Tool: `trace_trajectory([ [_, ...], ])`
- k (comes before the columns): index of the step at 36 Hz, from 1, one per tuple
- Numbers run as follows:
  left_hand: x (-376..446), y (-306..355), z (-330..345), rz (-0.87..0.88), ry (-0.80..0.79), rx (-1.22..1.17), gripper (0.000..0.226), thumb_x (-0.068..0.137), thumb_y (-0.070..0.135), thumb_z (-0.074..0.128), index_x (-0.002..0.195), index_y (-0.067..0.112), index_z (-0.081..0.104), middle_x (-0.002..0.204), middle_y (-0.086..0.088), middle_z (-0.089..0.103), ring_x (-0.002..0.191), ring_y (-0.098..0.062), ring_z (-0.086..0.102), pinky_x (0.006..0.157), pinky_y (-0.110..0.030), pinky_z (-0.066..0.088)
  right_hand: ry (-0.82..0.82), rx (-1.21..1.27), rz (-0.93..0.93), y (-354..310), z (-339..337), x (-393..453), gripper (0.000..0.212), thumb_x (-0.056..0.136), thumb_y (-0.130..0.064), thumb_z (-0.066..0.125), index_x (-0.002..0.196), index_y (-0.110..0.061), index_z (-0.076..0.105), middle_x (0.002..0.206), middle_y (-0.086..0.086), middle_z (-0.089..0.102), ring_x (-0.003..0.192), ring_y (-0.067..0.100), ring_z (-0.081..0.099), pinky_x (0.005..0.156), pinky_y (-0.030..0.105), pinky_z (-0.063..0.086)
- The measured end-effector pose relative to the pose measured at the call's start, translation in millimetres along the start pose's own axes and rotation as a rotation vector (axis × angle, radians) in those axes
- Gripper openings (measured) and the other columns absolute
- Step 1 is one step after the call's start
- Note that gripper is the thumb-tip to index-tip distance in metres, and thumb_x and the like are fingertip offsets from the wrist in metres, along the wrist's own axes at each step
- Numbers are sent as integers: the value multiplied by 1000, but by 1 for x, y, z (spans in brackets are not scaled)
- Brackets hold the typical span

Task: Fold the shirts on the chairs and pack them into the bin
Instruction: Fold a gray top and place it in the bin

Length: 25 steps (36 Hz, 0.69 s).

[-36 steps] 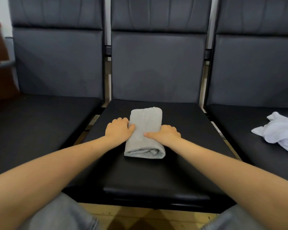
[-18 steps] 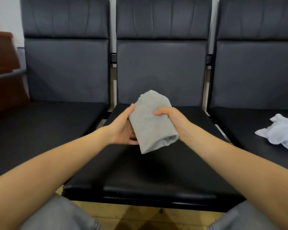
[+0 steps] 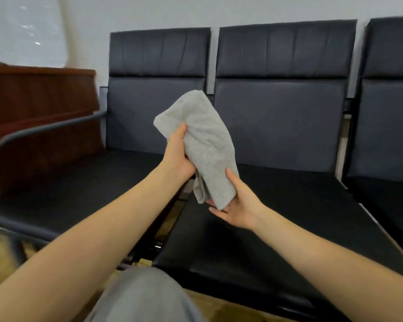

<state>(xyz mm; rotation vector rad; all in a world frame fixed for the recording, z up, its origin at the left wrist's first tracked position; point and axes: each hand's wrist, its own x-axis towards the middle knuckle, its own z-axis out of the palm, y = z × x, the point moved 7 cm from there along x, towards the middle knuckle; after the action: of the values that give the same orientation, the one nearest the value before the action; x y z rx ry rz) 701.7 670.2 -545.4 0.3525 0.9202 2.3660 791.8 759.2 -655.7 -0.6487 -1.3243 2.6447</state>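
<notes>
Your left hand [image 3: 178,156] grips the folded shirt [image 3: 204,145] up high. Your right hand [image 3: 239,205] pinches its lower end above the chairs [image 3: 277,112].

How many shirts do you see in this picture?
1. A folded grey shirt is held in the air by the left hand and right hand. Others may lie outside the view.
</notes>
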Motion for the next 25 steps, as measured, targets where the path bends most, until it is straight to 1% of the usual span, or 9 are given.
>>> trace_trajectory([
  [6,-33,65,-43,141,30,130,36,96,31,56,127,13,59,120,-14,67,111,-30,64,90,-48,54,-147,181,-116,8,99,25,33,95,-35,61,118,-12,68,116,13,70,111,28,65,98,42,51],
  [9,-58,121,-80,271,67,185,36,96,27,56,130,15,56,123,-9,67,112,-27,65,89,-45,55,-93,87,-166,15,133,37,30,95,-27,62,119,-10,65,117,14,69,109,32,65,96,48,52],
  [12,-86,162,-119,310,133,274,27,96,23,55,121,18,61,115,-4,71,109,-23,66,90,-41,54,3,-124,-173,22,153,47,40,87,-26,71,123,-9,63,114,12,70,102,30,67,94,48,53],
  [14,-108,177,-148,271,211,355,21,96,19,54,115,17,62,102,-2,75,103,-22,67,89,-38,55,40,-269,-177,30,167,48,42,87,-25,71,124,-8,62,113,11,68,100,29,66,93,45,54],
  [16,-127,185,-176,176,278,433,24,95,15,53,117,13,60,93,-3,75,91,-20,70,79,-33,58,45,-371,-193,38,182,49,42,89,-23,68,127,-7,59,116,12,67,101,29,64,88,41,55],
  [18,-146,191,-208,61,337,510,34,89,16,58,123,11,58,95,-5,74,85,-20,72,68,-32,59,21,-476,-195,51,197,48,40,90,-22,65,127,-7,58,117,13,66,100,29,64,76,36,55],
  [20,-169,199,-244,-27,414,561,43,84,26,64,125,13,57,107,-8,72,96,-24,69,74,-36,57,-13,-583,-170,73,217,45,34,91,-22,61,122,-9,59,112,12,65,96,29,64,66,33,53],
  [22,-193,201,-278,-91,506,598,57,77,43,74,125,17,60,118,-10,68,108,-29,65,84,-42,55,-52,-666,-133,100,237,38,28,92,-24,58,116,-10,60,106,11,65,93,29,64,65,33,53],
  [25,-225,189,-319,-109,667,674,78,61,63,79,124,23,58,120,-8,67,108,-28,64,91,-46,53,-114,-743,-115,142,264,22,16,93,-27,56,101,-13,59,93,8,64,83,25,63,61,30,51],
])
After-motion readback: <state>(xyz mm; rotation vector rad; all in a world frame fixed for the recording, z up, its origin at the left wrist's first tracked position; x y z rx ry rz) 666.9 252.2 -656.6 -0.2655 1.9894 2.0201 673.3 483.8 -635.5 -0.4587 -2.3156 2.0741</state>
